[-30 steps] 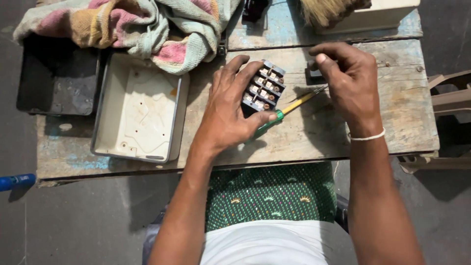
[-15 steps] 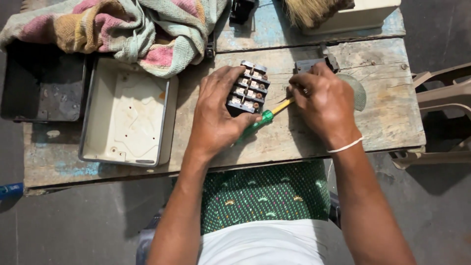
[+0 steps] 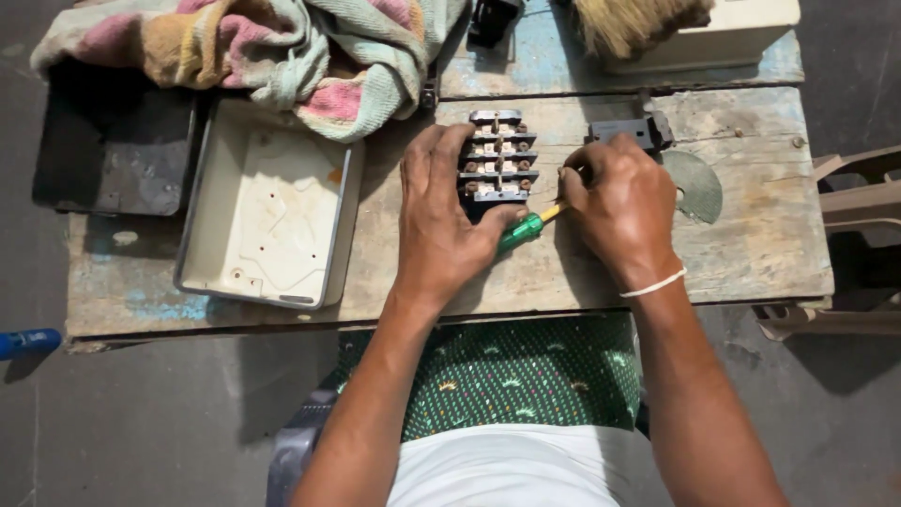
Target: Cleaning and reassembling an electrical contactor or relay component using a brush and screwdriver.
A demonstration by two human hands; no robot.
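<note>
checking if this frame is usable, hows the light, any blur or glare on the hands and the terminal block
Head view: soft, even light, no glare; the terminal block, left hand and right hand are sharp; faint shadows fall on the wooden table; the floor at the edges is dim; the brush at the top is cut off.

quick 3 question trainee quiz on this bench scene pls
1. True or false: the left hand rests on the terminal block.
2. The screwdriver handle is: A red, B green, C black?
3. What lies left of the left hand on the wooden bench?

Key: 1 true. 2 B. 3 An open cream metal box, partly under a multicoloured cloth.
</note>
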